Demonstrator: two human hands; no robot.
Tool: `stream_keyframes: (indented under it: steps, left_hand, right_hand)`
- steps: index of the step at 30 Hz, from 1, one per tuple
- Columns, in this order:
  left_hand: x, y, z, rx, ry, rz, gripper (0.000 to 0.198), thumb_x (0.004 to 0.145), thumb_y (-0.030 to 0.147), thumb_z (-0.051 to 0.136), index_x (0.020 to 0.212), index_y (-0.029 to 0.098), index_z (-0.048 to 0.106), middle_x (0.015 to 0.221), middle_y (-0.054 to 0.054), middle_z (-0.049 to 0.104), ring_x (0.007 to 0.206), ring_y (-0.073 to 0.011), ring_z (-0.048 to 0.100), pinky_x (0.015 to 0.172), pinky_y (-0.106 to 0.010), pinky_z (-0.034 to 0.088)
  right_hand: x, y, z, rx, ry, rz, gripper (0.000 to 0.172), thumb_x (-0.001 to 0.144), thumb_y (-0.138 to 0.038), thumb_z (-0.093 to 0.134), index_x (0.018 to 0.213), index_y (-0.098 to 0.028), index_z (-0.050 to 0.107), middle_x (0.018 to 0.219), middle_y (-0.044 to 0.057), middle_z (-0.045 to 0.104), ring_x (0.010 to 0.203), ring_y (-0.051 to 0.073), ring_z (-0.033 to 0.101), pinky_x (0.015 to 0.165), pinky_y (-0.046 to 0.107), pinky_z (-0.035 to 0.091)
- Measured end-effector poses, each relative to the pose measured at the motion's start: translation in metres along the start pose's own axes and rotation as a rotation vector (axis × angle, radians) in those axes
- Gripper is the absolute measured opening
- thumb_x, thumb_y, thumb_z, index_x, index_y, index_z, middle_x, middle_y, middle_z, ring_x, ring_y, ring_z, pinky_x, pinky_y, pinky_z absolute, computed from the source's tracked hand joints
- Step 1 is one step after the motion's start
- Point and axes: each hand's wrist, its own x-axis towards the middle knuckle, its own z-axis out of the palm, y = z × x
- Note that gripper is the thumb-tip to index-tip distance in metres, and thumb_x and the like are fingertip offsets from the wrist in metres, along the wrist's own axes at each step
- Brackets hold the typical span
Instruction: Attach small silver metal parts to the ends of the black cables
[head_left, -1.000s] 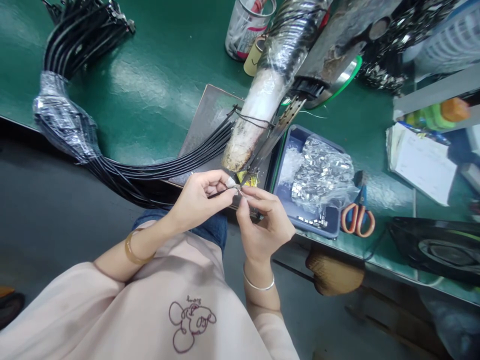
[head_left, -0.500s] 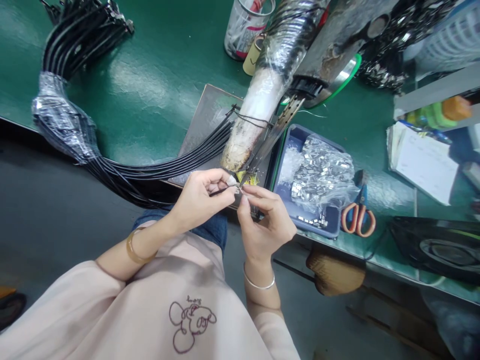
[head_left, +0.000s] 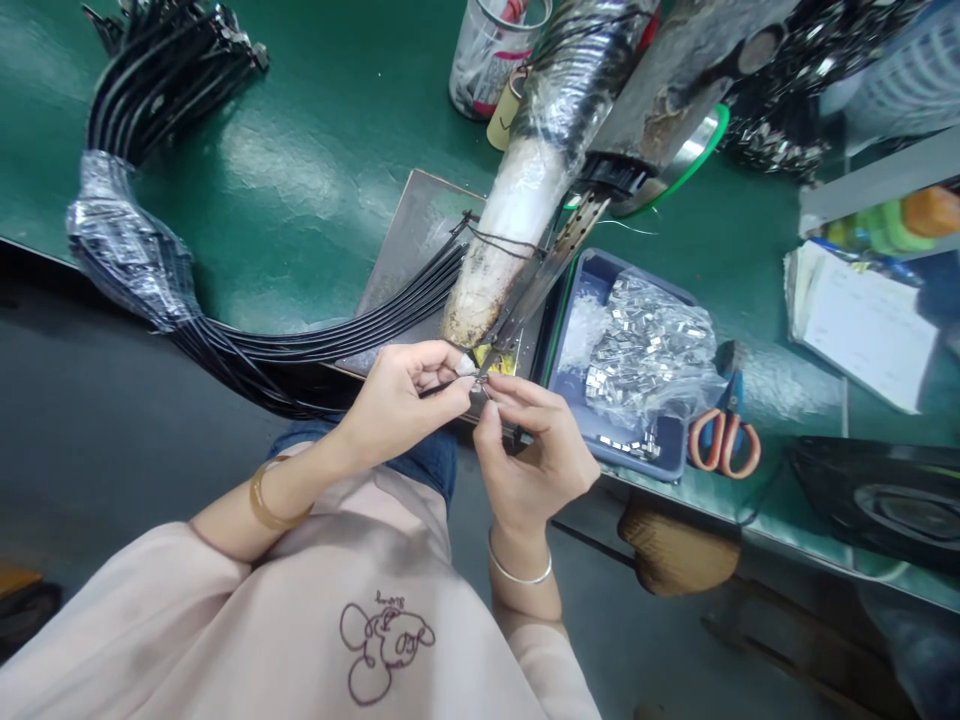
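Note:
My left hand (head_left: pixel 409 395) is closed in a pinch on the end of a black cable (head_left: pixel 436 387), a pale wrap on one fingertip. Facing it, my right hand (head_left: pixel 536 445) pinches a thin wire (head_left: pixel 487 391), its finger and thumb slightly apart in the picture. Both sets of fingertips meet just below the tip of a mounted soldering iron (head_left: pixel 568 238), which points down at them. Whatever small part sits at the cable's end is too small to make out. Beside the iron is a white, film-wrapped tube (head_left: pixel 504 215) with a scorched lower end.
Bundled black cables (head_left: pixel 135 240) run from the left onto a grey plate (head_left: pixel 405 230). To the right, a blue tray (head_left: pixel 652 462) holds bagged small metal parts, with orange-handled scissors (head_left: pixel 724 440) alongside. A clear can (head_left: pixel 491 60), a green-rimmed spool (head_left: pixel 694 165) and papers (head_left: pixel 862 320) stand farther back.
My right hand has shifted slightly down and right, and a little more of the iron's tip shows between the hands. My left hand stays nearly where it was, still on the cable.

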Motion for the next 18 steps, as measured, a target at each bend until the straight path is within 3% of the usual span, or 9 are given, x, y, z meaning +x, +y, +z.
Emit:
stream_keyframes:
  steps: [4, 13, 16, 18]
  left_hand:
    - [-0.002, -0.001, -0.002, 0.008, -0.037, -0.042, 0.014, 0.077, 0.024, 0.063, 0.067, 0.014, 0.060, 0.058, 0.004, 0.045, 0.053, -0.0063, 0.036, 0.048, -0.020, 0.029]
    - [-0.006, 0.001, -0.002, 0.031, -0.095, -0.016, 0.016, 0.080, 0.023, 0.062, 0.067, 0.016, 0.056, 0.058, 0.006, 0.041, 0.054, -0.0069, 0.033, 0.050, -0.021, 0.028]
    - [-0.010, 0.001, -0.004, 0.126, -0.216, 0.033, 0.023, 0.078, 0.017, 0.061, 0.059, 0.017, 0.048, 0.055, 0.008, 0.034, 0.053, -0.0068, 0.029, 0.051, -0.021, 0.025]
    - [-0.014, -0.003, -0.007, 0.266, -0.381, 0.094, 0.029, 0.078, 0.013, 0.061, 0.054, 0.017, 0.045, 0.052, 0.008, 0.031, 0.052, -0.0067, 0.026, 0.052, -0.023, 0.024]
  right_hand:
    - [-0.001, 0.000, -0.004, -0.024, -0.069, -0.026, 0.019, 0.086, -0.007, 0.067, 0.089, -0.024, 0.060, 0.096, 0.002, 0.078, 0.086, 0.015, 0.077, 0.076, 0.029, 0.066]
    - [-0.001, -0.001, -0.008, -0.010, -0.080, 0.002, 0.017, 0.087, -0.008, 0.068, 0.088, -0.024, 0.062, 0.092, 0.001, 0.079, 0.086, 0.016, 0.078, 0.074, 0.029, 0.064]
    - [-0.008, 0.001, -0.024, 0.002, -0.088, 0.039, 0.015, 0.087, -0.010, 0.070, 0.092, -0.024, 0.065, 0.085, 0.000, 0.078, 0.075, 0.016, 0.077, 0.066, 0.027, 0.063]
    - [-0.014, 0.003, -0.039, -0.013, -0.025, 0.094, 0.009, 0.089, -0.019, 0.071, 0.094, -0.024, 0.066, 0.071, -0.003, 0.072, 0.056, 0.015, 0.070, 0.051, 0.027, 0.058]
